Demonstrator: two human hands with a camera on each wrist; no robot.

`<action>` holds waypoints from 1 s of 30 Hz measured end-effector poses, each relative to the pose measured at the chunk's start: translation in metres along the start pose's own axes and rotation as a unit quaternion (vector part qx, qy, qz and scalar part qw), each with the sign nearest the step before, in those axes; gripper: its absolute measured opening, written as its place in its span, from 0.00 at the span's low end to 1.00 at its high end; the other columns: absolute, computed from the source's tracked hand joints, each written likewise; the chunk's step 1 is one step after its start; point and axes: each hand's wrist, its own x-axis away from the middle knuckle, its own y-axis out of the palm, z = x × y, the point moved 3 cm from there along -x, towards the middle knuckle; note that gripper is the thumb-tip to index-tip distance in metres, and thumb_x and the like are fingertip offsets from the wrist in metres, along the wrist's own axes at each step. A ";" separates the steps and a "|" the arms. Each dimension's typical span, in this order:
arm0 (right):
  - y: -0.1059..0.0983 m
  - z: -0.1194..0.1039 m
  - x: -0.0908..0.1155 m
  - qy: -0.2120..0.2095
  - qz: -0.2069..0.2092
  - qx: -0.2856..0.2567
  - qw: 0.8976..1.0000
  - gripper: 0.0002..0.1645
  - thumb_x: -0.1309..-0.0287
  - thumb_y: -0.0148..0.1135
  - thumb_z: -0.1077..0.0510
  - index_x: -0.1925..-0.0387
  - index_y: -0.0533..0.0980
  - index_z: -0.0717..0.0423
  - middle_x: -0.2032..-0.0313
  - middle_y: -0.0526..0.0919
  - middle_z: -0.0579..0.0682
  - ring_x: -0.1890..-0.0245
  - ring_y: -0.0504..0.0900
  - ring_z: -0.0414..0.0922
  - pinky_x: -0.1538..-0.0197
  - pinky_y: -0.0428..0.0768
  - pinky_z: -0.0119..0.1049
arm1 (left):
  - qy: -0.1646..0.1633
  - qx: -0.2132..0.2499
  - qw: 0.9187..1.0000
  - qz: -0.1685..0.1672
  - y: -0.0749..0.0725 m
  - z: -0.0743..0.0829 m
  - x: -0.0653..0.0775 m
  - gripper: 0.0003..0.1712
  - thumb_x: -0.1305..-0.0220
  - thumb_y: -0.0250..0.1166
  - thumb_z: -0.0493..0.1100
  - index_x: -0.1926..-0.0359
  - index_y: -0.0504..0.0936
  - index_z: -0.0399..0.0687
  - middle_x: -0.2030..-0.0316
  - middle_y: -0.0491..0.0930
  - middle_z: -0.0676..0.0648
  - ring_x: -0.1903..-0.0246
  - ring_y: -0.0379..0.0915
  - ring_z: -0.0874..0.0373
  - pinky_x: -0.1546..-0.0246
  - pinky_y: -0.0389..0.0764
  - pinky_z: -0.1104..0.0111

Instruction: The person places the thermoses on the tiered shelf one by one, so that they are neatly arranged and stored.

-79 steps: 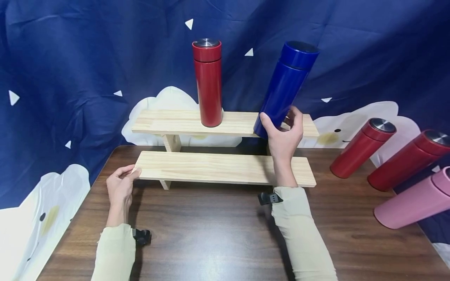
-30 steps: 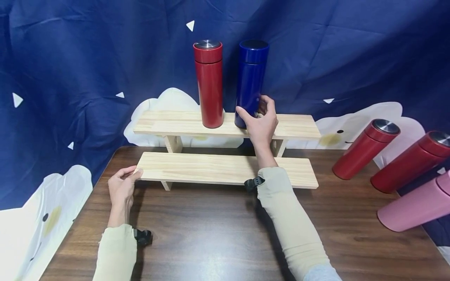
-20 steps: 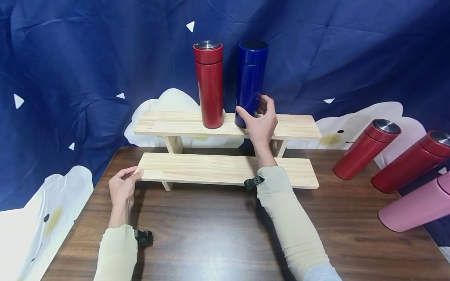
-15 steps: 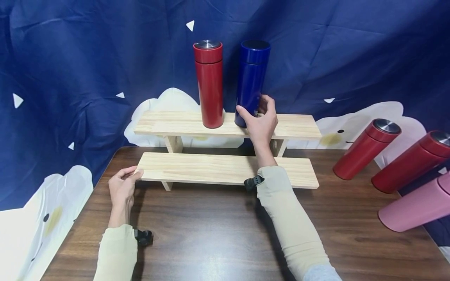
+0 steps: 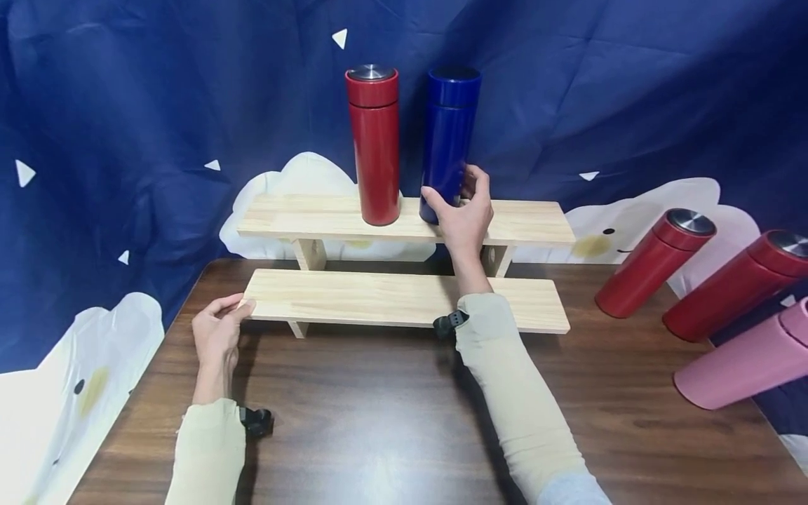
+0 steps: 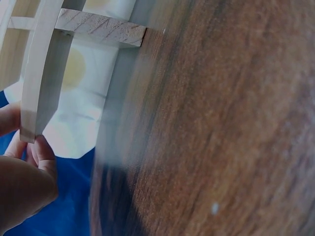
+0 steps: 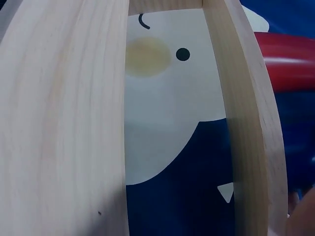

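A two-tier wooden shelf [image 5: 353, 298] stands at the back of the table. My left hand [image 5: 217, 335] pinches the left end of its lower board, thumb on top; in the left wrist view the fingers [image 6: 45, 151] wrap that board end [image 6: 30, 110]. My right hand [image 5: 463, 217] grips the lower part of a blue thermos bottle [image 5: 451, 133], upright on the upper board. Left of it a red thermos bottle [image 5: 374, 147] stands upright on the same board, a narrow gap between them. In the right wrist view the shelf boards [image 7: 64, 118] hide most of that hand.
On the right side of the brown table [image 5: 353, 421] stand two more red thermos bottles [image 5: 653, 263] and a pink one [image 5: 745, 358], near the right edge. A dark blue cloth [image 5: 189, 84] with white cloud shapes hangs close behind the shelf.
My right hand has moved left with the blue bottle, which went from tilted at the upper board's right part to upright beside the red one. My left hand keeps its hold.
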 end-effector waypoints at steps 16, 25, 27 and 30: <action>-0.034 0.000 0.008 -0.010 -0.002 -0.049 0.999 0.43 0.53 0.80 0.59 0.37 0.69 0.63 0.41 0.75 0.63 0.39 0.72 0.56 0.39 0.73 0.51 | 0.004 -0.022 1.000 -0.004 0.000 0.001 0.001 0.16 0.46 0.73 0.26 0.55 0.85 0.28 0.74 0.80 0.55 0.73 0.75 0.66 0.68 0.78 0.78; -0.085 0.003 0.003 -0.013 0.043 -0.036 0.998 0.38 0.54 0.79 0.63 0.40 0.73 0.58 0.43 0.77 0.58 0.42 0.74 0.50 0.42 0.73 0.46 | 0.002 -0.042 0.999 -0.002 0.002 0.003 0.000 0.17 0.47 0.74 0.28 0.53 0.85 0.29 0.73 0.79 0.56 0.70 0.74 0.65 0.66 0.78 0.76; -0.100 0.003 0.003 -0.009 0.056 -0.021 0.998 0.37 0.54 0.78 0.63 0.40 0.73 0.56 0.45 0.78 0.54 0.43 0.75 0.47 0.41 0.73 0.45 | 0.004 -0.047 0.999 -0.003 0.002 0.003 0.000 0.17 0.47 0.74 0.28 0.54 0.85 0.30 0.73 0.78 0.56 0.70 0.74 0.65 0.65 0.78 0.76; -0.118 0.007 0.005 -0.001 0.073 -0.001 0.997 0.38 0.53 0.78 0.64 0.40 0.72 0.57 0.45 0.78 0.51 0.44 0.75 0.45 0.40 0.73 0.42 | 0.005 -0.043 0.999 -0.002 -0.001 0.001 0.000 0.17 0.47 0.74 0.28 0.55 0.85 0.30 0.73 0.79 0.56 0.70 0.75 0.65 0.66 0.78 0.76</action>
